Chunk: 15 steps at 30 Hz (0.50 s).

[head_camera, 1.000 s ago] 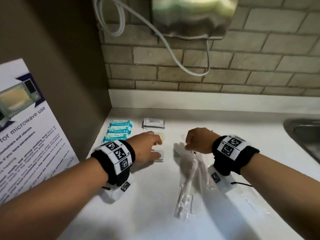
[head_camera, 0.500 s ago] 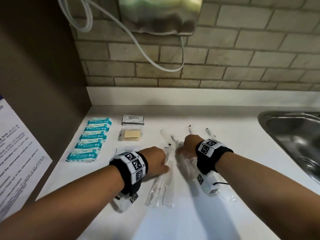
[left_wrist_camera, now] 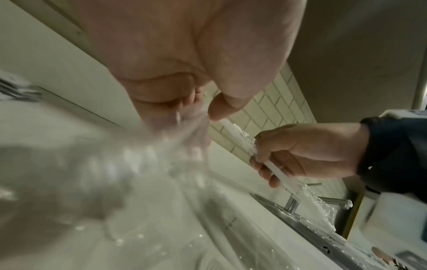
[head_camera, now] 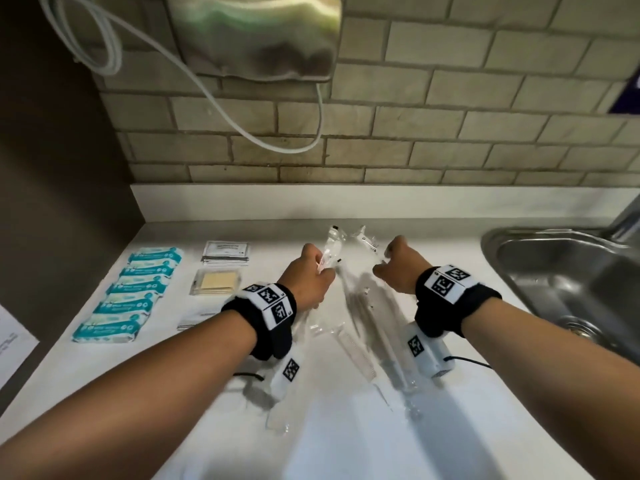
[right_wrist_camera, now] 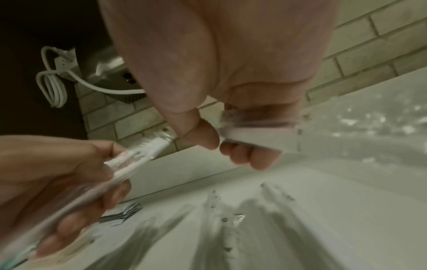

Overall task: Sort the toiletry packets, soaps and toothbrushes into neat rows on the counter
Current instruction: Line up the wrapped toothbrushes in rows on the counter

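- Left hand (head_camera: 311, 277) and right hand (head_camera: 398, 268) each have fingers curled round a wrapped toothbrush (head_camera: 330, 249), lifted above the desk (head_camera: 346, 445).
- Lay both parallel beside the loose ones (head_camera: 377, 327), heads aligned.
- Slippery film; release gently.

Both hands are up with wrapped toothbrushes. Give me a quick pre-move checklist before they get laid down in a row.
1. Left hand grips a clear-wrapped white toothbrush: ok.
2. Right hand grips another wrapped toothbrush: ok.
3. Teal soap packets in a neat column: ok.
4. More clear-wrapped toothbrushes on the white counter straightened: not ok.
5. Number of brushes per hand: cannot tell.
6. Steel sink free of items: ok.
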### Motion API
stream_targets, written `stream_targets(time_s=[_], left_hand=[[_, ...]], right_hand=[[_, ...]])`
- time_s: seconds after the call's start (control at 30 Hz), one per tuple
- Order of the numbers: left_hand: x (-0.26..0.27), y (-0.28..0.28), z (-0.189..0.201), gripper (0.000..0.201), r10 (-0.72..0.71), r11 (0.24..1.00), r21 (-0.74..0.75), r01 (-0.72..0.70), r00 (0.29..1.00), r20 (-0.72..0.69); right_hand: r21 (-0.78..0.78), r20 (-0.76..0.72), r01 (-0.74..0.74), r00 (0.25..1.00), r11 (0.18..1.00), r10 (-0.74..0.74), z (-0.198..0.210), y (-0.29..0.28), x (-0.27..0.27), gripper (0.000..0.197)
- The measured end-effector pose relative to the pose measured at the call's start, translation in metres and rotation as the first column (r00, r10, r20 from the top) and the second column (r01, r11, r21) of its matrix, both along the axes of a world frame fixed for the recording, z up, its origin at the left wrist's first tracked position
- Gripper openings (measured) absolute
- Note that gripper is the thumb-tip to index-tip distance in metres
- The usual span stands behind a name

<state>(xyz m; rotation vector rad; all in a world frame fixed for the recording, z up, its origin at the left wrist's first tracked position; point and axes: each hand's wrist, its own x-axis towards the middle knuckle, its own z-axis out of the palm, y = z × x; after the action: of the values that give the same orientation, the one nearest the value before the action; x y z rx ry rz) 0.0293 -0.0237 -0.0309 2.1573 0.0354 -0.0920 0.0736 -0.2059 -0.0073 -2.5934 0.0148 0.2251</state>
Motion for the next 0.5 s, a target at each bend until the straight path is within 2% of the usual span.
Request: stream_targets(time_s=[0.1,0.17,0.23,0.33,0.43,0.5], left_hand=[[0.013,-0.022,-0.005,0.039,0.015,0.978,0.207,-0.004,0.999,-0.049],[0.021,-0.036,-0.011,0.057,0.022,0.949,0.315,0.013,0.994,-0.107],[0.025,-0.046,-0.018,0.067,0.029,0.921,0.388,0.030,0.989,-0.145],[0.028,-0.053,-0.028,0.059,0.014,0.910,0.409,0.067,0.981,-0.193],[0.034,-0.057,-0.030,0.039,0.028,0.894,0.438,0.091,0.966,-0.258],[0.036,-0.058,-0.026,0.027,0.050,0.875,0.478,0.076,0.969,-0.244]], right_hand=[[-0.124,-0.042,-0.016,0.999,0.992,0.011,-0.005,-0.016,-0.006,0.053],[-0.207,-0.112,-0.041,0.994,0.978,0.018,-0.015,-0.026,-0.006,0.056],[-0.253,-0.172,-0.061,0.985,0.966,0.017,-0.026,-0.034,-0.005,0.057],[-0.255,-0.213,-0.059,0.977,0.965,0.004,-0.036,-0.039,-0.005,0.057],[-0.302,-0.249,-0.118,0.968,0.946,0.041,-0.038,-0.041,-0.005,0.045],[-0.325,-0.263,-0.147,0.963,0.934,0.060,-0.037,-0.044,-0.004,0.036]])
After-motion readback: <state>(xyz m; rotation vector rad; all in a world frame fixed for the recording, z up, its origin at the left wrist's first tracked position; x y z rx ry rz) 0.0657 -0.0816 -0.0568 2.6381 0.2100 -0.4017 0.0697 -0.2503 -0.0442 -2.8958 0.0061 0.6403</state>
